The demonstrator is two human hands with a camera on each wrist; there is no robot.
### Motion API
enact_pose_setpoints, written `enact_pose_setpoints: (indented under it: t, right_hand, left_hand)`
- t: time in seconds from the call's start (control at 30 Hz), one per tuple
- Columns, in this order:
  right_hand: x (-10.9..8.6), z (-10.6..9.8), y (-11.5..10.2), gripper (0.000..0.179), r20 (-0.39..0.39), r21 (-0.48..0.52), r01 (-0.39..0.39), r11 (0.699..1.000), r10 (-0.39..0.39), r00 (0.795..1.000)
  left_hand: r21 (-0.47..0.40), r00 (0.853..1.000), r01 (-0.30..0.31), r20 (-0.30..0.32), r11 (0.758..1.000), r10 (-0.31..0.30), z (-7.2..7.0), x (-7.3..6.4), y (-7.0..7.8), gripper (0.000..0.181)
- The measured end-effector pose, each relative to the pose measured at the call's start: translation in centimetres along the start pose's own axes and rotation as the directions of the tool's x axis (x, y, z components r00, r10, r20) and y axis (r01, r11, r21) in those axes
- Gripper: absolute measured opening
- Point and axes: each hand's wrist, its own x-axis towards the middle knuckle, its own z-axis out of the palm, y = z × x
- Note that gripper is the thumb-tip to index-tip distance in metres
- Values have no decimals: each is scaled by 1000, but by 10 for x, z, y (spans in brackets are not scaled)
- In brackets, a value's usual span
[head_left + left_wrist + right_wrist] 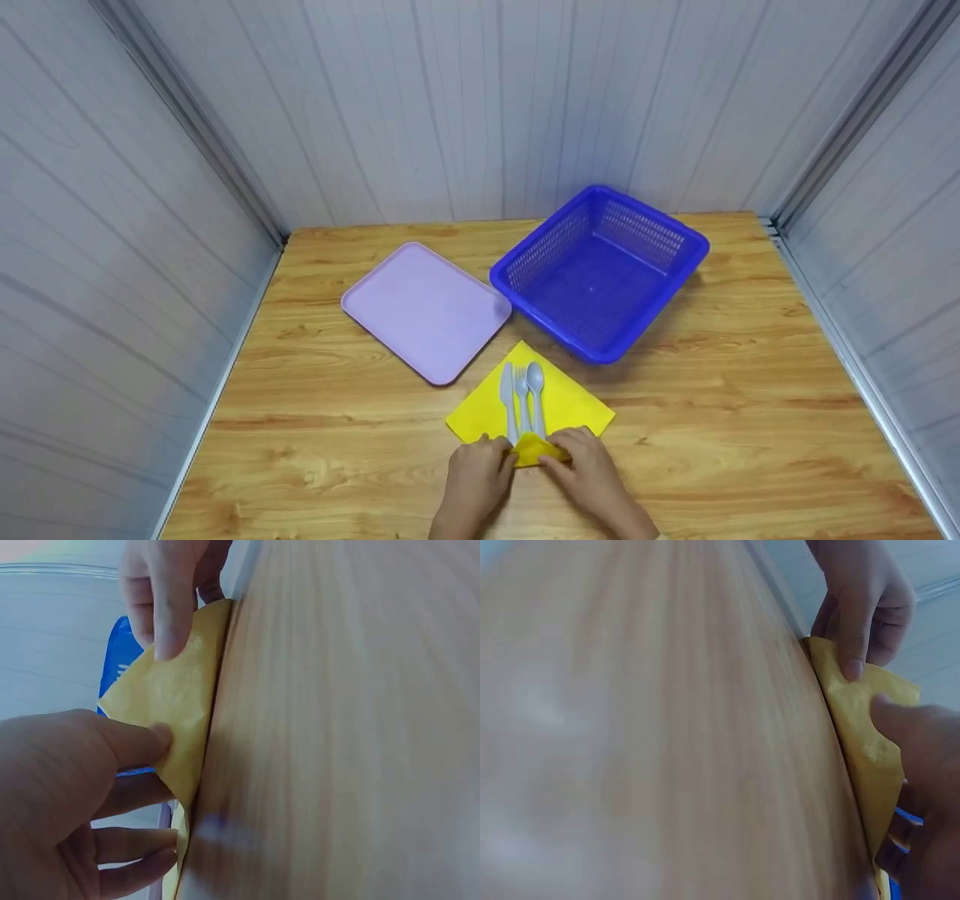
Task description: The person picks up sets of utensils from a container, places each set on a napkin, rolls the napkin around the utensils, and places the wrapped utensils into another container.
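A yellow napkin [574,405] lies like a diamond on the table, its near corner turned up over the handle ends of the cutlery. On it, side by side, are a grey knife [507,394], a fork [522,390] and a spoon [535,379], heads pointing away. My left hand [478,476] pinches the left side of the folded flap, thumb on the near face. Across from it my right hand [589,469] pinches the flap's right side. Both thumbs press the yellow cloth [169,697] in the left wrist view. The handle ends are hidden behind the flap.
A pale purple tray [427,311] lies flat beyond the napkin to the left. To its right stands a blue plastic basket [600,289] with perforated walls, its near corner close to the napkin. Panelled walls [480,112] enclose the wooden table [315,427] at the back and sides.
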Motion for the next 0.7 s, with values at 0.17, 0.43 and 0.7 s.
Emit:
enact_pose_setpoints:
  t: [0.17, 0.43, 0.7]
  right_hand:
    - [13, 2, -2, 10, 7, -25, -148, 989, 148, 989]
    - [20, 9, -5, 11, -28, -101, -253, 962, 251, 967]
    - [23, 13, -7, 12, -52, -139, -296, 945, 291, 955]
  left_hand:
    - [20, 998, 69, -12, 997, -69, 1, 4, 4, 12]
    - [101, 994, 105, -24, 989, -103, -8, 1, 18, 21]
    - [87, 961, 20, 274, 996, -43, -8, -11, 51, 45]
